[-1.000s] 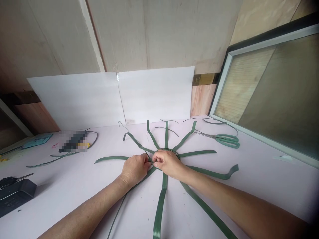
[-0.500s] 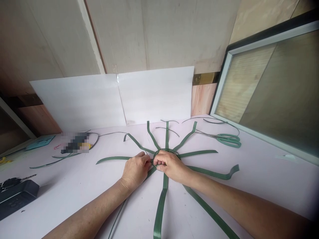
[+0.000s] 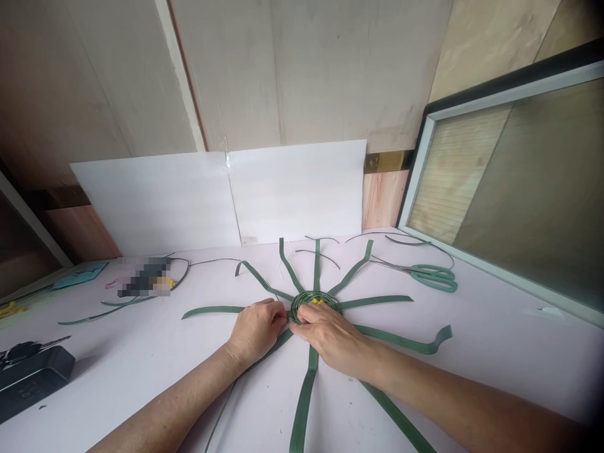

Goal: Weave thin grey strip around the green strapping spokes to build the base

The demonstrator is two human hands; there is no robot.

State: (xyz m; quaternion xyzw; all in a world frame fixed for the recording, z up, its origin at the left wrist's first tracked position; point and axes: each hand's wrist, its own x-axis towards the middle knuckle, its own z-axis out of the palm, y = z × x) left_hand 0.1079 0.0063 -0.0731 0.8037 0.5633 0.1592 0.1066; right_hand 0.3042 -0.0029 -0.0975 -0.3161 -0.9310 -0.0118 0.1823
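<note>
Far left on the pale pinkish-white counter [image 3: 165, 358] there's a boxy black device [image 3: 40, 384] with a bunch of dark keys [image 3: 21, 353] on top, and further back a flat teal packet [image 3: 80, 275]. Next to that is a pixelated patch, so whatever dark thing is in there can't be made out, plus some loose narrow green strands [image 3: 89, 316] lying right by it. Behind, two plain white rectangular boards [image 3: 297, 195] lean against the wall. Then the person's left hand [image 3: 259, 327]: fingers curled in at the left edge of the work, but the fingertips are hidden, so can't really tell if it's pinching anything. The work itself is a round woven green coil [image 3: 309, 297], mid-counter between the two hands, with flat green plastic-looking strips [image 3: 212, 309] fanning out like spokes and a little yellow bit [image 3: 318, 301] showing in the middle. The right hand [image 3: 330, 333] lies over the coil's front part, fingers bent, thumb and index pointing toward the left hand; can't tell whether those two grip a strand. Right of all that, well apart from the hands, are green-handled scissors [image 3: 431, 277], blades pointing left, and finally a big pale-framed glass pane [image 3: 533, 170] leaning at the far right.
</note>
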